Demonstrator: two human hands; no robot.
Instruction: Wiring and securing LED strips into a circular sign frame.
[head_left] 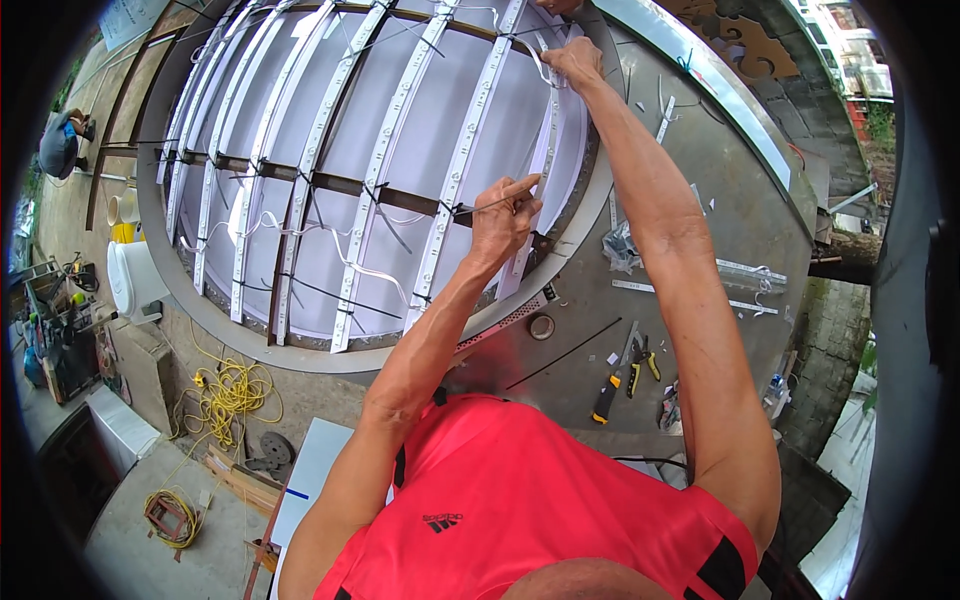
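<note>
A large round grey frame (185, 290) lies before me, with white LED light strips (400, 110) across dark crossbars (400, 197). Black cable ties (372, 192) bind strips to the bars, many with long loose tails. My right hand (577, 64) reaches to the far right of the frame, its fingers closed on the upper part of the rightmost LED strip (550, 120). Closer to me, my left hand (505, 222) is beside the same strip, index finger stretched toward it and the other fingers curled. A thin dark tail runs to this hand; what it pinches is hidden.
Another person's hand (560, 5) shows at the top edge. On the grey table lie a utility knife (605, 398), pliers (643, 368), a tape roll (541, 326) and spare strips (695, 298). Left on the floor are a yellow cable (235, 400) and a crouching person (62, 145).
</note>
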